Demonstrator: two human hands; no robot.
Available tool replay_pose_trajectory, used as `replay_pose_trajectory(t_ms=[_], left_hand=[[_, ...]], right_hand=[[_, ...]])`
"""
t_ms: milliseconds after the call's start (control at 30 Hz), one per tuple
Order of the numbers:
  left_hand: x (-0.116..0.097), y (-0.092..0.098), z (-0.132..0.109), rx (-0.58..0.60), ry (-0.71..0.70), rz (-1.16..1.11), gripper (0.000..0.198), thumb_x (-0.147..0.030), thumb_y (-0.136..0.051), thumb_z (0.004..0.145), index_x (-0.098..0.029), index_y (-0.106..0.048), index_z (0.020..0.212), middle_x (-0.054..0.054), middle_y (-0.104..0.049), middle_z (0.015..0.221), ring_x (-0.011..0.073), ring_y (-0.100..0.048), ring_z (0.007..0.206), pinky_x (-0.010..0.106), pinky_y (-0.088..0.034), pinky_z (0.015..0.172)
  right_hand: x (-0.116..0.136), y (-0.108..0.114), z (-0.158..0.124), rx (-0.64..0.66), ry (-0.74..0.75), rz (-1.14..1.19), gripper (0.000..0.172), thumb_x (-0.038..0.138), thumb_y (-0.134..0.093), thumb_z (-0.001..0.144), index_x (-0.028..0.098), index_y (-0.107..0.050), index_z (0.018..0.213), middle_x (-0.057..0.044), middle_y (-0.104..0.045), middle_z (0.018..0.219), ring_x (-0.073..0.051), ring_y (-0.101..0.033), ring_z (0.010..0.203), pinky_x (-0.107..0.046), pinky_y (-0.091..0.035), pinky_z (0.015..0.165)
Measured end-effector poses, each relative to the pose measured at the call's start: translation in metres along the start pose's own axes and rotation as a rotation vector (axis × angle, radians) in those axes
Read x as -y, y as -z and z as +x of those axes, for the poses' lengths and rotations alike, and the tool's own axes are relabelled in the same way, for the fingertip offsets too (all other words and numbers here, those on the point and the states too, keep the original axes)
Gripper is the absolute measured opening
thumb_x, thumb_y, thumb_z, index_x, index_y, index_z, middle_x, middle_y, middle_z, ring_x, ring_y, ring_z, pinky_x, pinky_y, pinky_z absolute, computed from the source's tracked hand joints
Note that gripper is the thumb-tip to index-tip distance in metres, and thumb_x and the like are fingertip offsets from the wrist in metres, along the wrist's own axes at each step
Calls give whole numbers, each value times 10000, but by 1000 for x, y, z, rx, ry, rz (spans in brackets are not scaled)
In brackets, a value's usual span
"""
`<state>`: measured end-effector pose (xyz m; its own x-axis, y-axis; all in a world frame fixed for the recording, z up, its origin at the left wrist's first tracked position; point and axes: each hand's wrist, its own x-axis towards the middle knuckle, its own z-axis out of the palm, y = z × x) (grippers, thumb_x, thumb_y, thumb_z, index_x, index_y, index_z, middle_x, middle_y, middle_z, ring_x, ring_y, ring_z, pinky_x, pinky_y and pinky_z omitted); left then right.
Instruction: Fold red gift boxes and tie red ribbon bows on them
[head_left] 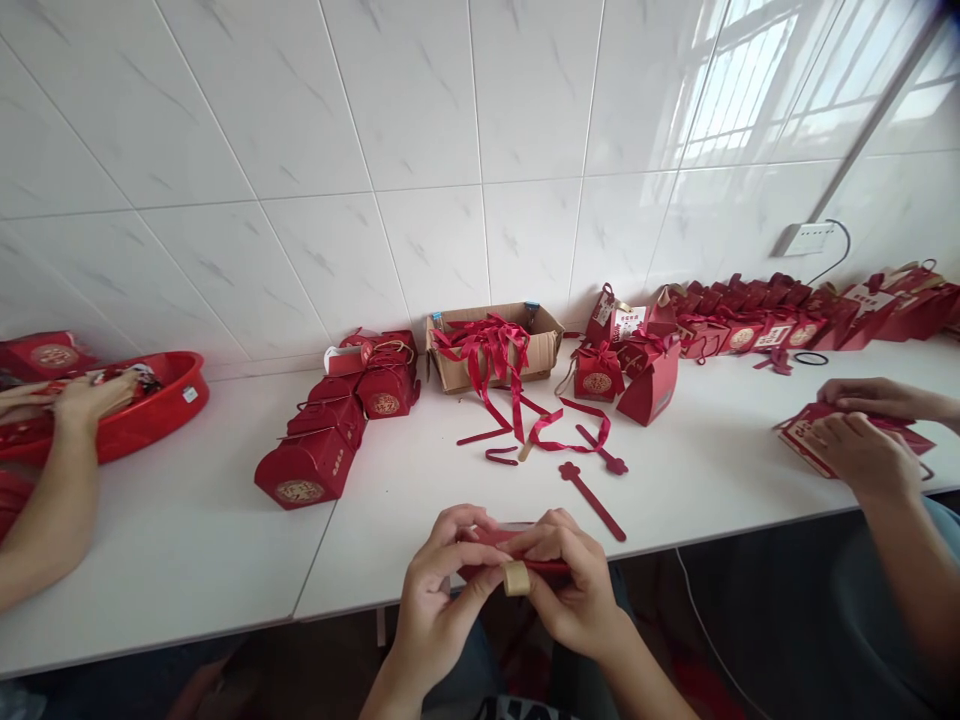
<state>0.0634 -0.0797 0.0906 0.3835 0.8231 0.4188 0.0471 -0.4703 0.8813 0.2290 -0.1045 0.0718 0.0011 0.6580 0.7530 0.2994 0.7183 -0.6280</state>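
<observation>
At the table's near edge my left hand (442, 590) and my right hand (570, 590) are closed together on a flat red card piece (499, 545). A small roll of beige tape (516, 578) sits between my thumbs. Just beyond my hands lies a long red card strip (592, 498) on the white table (225, 540). Loose red ribbons (540, 430) are scattered further back.
An open cardboard box (491, 345) of red ribbons stands by the tiled wall. Folded red gift boxes (330, 430) lie left of it, more (637, 365) to its right. Another person's hand (82, 400) reaches a red basin (150, 410) at left; another person's hands (862, 430) press red card at right.
</observation>
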Motion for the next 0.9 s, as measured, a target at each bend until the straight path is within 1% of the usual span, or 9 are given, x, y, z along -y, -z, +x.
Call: replay_pose_trajectory(t_ms=[167, 400, 500, 600, 667, 733, 800, 833, 900], left_hand=[[-1, -2, 1, 4, -39, 9, 116, -178, -611, 833, -238, -710, 828, 66, -602, 1016, 212, -494, 1123, 303, -452, 906], [-1, -3, 5, 23, -43, 47, 108, -176, -597, 841, -240, -681, 818, 53, -638, 944, 221, -489, 1151, 343, -438, 943], [4, -3, 7, -32, -12, 76, 90, -192, -595, 841, -231, -672, 816, 58, -619, 964, 220, -511, 1129, 334, -446, 931], [12, -5, 8, -90, 28, 119, 85, -224, -582, 849, -226, -664, 830, 61, -583, 1020, 214, -531, 1104, 325, -446, 927], [18, -7, 7, -114, 62, 147, 108, -250, -573, 855, -238, -649, 931, 60, -569, 1064, 209, -536, 1098, 325, -440, 936], [23, -10, 6, -159, 123, 164, 286, -279, -572, 856, -262, -561, 1141, 60, -565, 1092, 202, -550, 1079, 338, -433, 949], [29, -12, 3, -198, 199, 165, 487, -312, -568, 858, -270, -400, 1314, 63, -569, 1099, 198, -567, 1056, 357, -430, 961], [33, -12, 2, -188, 234, 164, 530, -328, -557, 864, -266, -351, 1349, 69, -570, 1112, 201, -570, 1060, 365, -430, 966], [44, -12, -1, -121, 283, 174, 534, -356, -532, 874, -257, -341, 1364, 91, -556, 1188, 220, -552, 1118, 380, -433, 973]], right_hand=[[-2, -2, -2, -16, -53, 55, 224, 92, -584, 777, 235, -412, 772, 1, -694, 805, -159, -530, 654, -329, -397, 631], [-8, -9, -11, -82, -148, 80, 208, 121, -599, 776, 230, -426, 737, 0, -623, 722, -160, -543, 658, -319, -420, 631], [-14, -13, -11, -88, -255, 93, 191, 173, -616, 798, 230, -440, 751, -12, -624, 747, -168, -563, 684, -317, -444, 640], [-19, -11, -7, -31, -331, 52, 175, 229, -640, 805, 232, -466, 818, -27, -638, 846, -183, -591, 772, -327, -470, 698], [-23, -4, -4, 13, -340, -17, 194, 267, -657, 800, 234, -484, 879, -39, -630, 915, -199, -588, 857, -343, -476, 760], [-26, 6, -4, 58, -359, -100, 254, 306, -676, 786, 237, -506, 962, -52, -616, 974, -212, -572, 907, -353, -477, 798], [-30, 18, -7, 95, -409, -173, 363, 337, -684, 775, 242, -509, 1079, -64, -602, 1037, -208, -565, 893, -346, -490, 785], [-32, 24, -9, 117, -435, -192, 421, 351, -687, 771, 244, -498, 1132, -69, -596, 1071, -200, -566, 871, -335, -498, 763], [-37, 34, -15, 181, -470, -186, 473, 368, -686, 770, 242, -489, 1181, -66, -596, 1086, -179, -566, 820, -303, -506, 700]])
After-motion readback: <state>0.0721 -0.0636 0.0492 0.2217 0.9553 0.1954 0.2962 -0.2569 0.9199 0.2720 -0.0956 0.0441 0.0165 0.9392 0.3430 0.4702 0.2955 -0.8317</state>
